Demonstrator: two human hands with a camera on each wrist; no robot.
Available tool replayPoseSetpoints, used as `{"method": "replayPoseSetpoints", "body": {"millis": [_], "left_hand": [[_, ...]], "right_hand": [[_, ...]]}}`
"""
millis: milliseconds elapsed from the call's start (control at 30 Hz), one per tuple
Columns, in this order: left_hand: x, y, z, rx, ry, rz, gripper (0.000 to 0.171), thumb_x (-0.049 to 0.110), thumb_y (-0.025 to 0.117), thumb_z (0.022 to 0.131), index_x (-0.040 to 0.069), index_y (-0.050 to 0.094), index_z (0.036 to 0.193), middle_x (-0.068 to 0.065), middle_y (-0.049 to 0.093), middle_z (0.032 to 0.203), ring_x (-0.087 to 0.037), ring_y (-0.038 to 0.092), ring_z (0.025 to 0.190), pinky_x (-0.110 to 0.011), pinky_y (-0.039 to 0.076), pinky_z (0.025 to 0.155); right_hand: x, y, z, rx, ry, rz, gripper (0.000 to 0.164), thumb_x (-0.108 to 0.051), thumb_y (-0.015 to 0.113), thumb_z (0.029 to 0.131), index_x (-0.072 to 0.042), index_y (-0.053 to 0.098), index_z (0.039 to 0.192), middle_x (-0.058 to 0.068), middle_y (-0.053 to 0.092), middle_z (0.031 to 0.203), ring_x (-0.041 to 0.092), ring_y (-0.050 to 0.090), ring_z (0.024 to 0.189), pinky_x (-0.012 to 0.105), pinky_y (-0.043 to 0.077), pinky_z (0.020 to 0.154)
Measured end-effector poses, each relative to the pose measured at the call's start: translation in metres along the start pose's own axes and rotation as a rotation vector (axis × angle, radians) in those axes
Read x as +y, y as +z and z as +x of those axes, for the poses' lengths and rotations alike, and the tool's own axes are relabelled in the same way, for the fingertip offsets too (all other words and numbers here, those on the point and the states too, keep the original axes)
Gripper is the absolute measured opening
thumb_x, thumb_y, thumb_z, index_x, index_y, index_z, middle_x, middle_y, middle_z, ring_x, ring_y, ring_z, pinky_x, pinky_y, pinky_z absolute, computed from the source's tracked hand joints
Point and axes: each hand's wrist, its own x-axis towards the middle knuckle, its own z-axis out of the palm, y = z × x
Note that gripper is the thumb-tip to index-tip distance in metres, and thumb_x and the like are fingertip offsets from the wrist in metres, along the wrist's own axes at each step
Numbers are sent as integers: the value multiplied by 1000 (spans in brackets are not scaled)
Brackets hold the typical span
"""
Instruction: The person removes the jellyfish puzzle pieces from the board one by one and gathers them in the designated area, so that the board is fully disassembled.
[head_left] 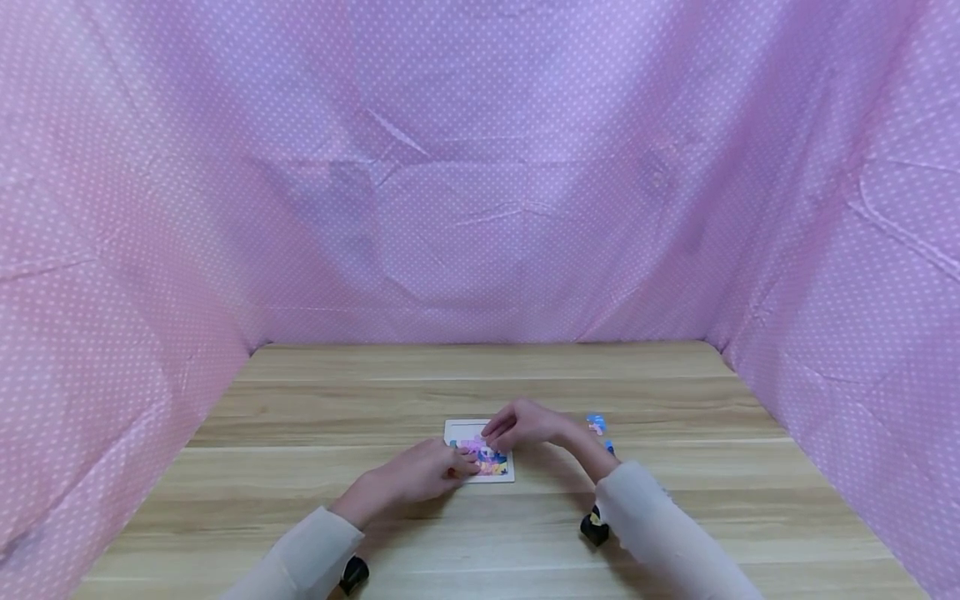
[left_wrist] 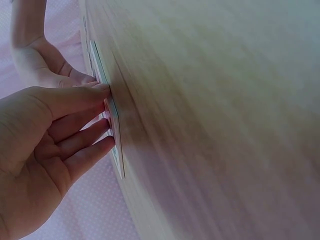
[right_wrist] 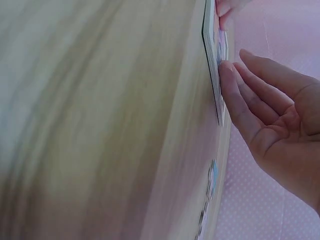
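A small jigsaw puzzle board (head_left: 455, 429) with a white border lies flat on the table, its middle filled with pink, blue and yellow picture pieces (head_left: 497, 468). From the left, my left hand (head_left: 426, 471) rests its fingertips on the pieces; in the left wrist view the thumb (left_wrist: 80, 100) and fingers meet the board near its edge. My right hand (head_left: 525, 423) reaches in over the upper right of the board. Seen from the right wrist, its fingers (right_wrist: 235, 97) are nearly straight and touch the puzzle, with the thumb apart and no piece visible between them. The hands cover part of the picture.
Loose blue and pink puzzle pieces (head_left: 596, 423) lie to the right of the board, and a further blue piece (head_left: 609, 447) is partly behind the right forearm. Pink dotted cloth (head_left: 480, 250) hangs around the wooden table (head_left: 337, 400).
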Motion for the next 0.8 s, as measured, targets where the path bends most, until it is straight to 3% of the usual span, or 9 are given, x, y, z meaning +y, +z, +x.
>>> {"method": "replayPoseSetpoints", "body": {"millis": [67, 133, 367, 633, 800], "left_hand": [[0, -1, 0, 0, 4, -5, 28, 11, 67, 99, 13, 73, 126, -1, 68, 133, 1, 57, 96, -16, 43, 72], [0, -1, 0, 1, 7, -10, 28, 11, 67, 99, 13, 73, 126, -1, 68, 133, 2, 57, 99, -17, 45, 74], [-2, 2, 0, 12, 24, 2, 28, 11, 68, 98, 14, 73, 125, 0, 69, 131, -11, 65, 122, -26, 56, 97], [-3, 1, 2, 34, 60, -20, 26, 8, 70, 96, 10, 75, 121, -1, 73, 124, -12, 69, 116, -23, 57, 94], [-2, -1, 2, 29, 44, -51, 26, 8, 70, 95, 10, 75, 120, -2, 74, 123, -9, 69, 112, -22, 57, 91]], "right_hand": [[-1, 2, 2, 1, -5, -28, 26, -2, 72, 90, 6, 73, 115, 16, 78, 104, 7, 71, 90, 17, 56, 79], [-3, 3, 5, 8, -7, -51, 24, -2, 74, 89, 6, 74, 112, 15, 78, 100, 4, 69, 86, 15, 54, 77], [-7, 12, 11, 37, -4, -101, 18, 5, 76, 85, 9, 74, 102, 17, 78, 89, 1, 65, 74, 14, 53, 67], [-8, 15, 18, 72, 12, -227, 17, -2, 84, 79, 2, 72, 92, 2, 69, 78, 1, 55, 69, 12, 47, 65], [-9, 15, 17, 86, 31, -198, 16, -3, 83, 80, 1, 72, 91, 1, 68, 78, 3, 55, 69, 14, 46, 63]]}}
